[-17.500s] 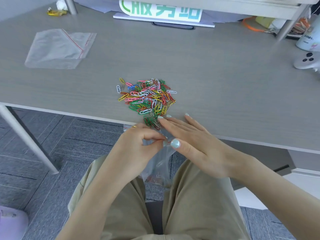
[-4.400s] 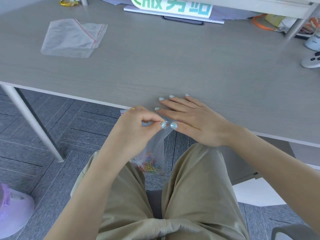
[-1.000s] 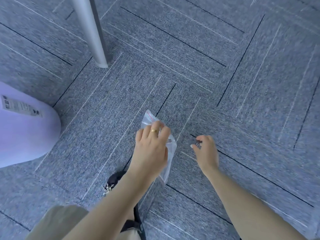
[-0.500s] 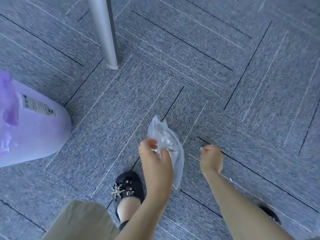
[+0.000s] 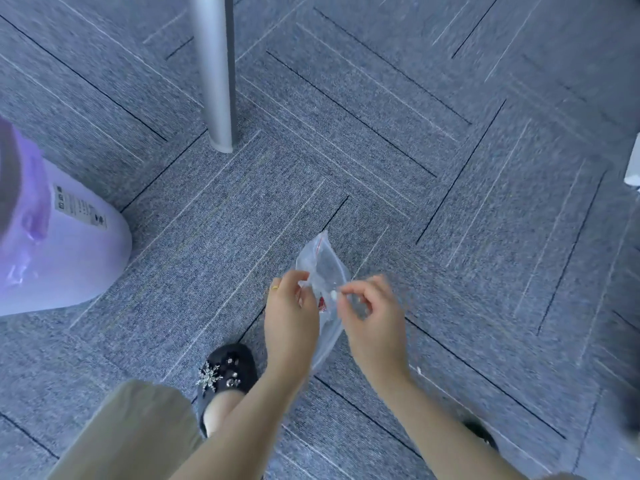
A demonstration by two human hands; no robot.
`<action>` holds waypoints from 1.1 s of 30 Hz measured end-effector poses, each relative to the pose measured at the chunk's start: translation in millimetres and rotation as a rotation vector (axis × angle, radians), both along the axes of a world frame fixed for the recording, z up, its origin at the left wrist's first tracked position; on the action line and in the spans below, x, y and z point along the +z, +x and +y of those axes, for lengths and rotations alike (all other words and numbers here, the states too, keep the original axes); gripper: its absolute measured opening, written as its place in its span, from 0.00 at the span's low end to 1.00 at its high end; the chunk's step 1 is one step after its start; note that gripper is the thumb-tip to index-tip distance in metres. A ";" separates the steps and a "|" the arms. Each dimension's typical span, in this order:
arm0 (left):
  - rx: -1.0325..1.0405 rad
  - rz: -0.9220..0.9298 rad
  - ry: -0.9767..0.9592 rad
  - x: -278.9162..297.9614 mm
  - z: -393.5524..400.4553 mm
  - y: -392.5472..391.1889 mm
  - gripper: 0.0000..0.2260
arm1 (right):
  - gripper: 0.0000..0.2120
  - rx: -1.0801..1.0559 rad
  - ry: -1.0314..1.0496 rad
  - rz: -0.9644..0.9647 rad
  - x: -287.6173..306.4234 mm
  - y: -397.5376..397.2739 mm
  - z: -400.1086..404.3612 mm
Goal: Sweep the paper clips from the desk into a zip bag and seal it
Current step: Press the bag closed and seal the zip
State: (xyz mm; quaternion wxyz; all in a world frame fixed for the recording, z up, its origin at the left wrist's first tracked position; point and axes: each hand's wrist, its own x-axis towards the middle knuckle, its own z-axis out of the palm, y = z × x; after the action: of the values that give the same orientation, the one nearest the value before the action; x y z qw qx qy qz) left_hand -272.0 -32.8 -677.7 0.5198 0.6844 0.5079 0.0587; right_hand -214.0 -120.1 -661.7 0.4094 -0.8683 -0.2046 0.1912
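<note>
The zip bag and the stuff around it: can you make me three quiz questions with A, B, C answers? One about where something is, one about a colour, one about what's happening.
1. Where is the zip bag?
A. flat on the carpet
B. held up between both hands
C. inside the bin

2. What colour is the bin at the left?
A. pale purple
B. red
C. green

3. What is the right hand doing?
A. lying flat
B. making a fist away from the bag
C. pinching at the bag's top

Answers:
1 B, the left hand and right hand both grip it above the carpet.
2 A, its body is lilac.
3 C, its fingertips meet at the bag's edge.
</note>
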 end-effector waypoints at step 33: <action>0.518 -0.032 -0.282 243.9 50.9 -63.6 0.10 | 0.12 0.198 -0.163 0.594 284.1 24.1 11.0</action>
State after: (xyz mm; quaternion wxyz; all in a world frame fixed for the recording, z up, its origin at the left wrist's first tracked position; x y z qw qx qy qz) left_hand -335.5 18.1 -433.8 0.5854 0.4519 0.6606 0.1293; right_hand -190.0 -109.1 -377.6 0.3599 -0.7802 -0.1438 0.4909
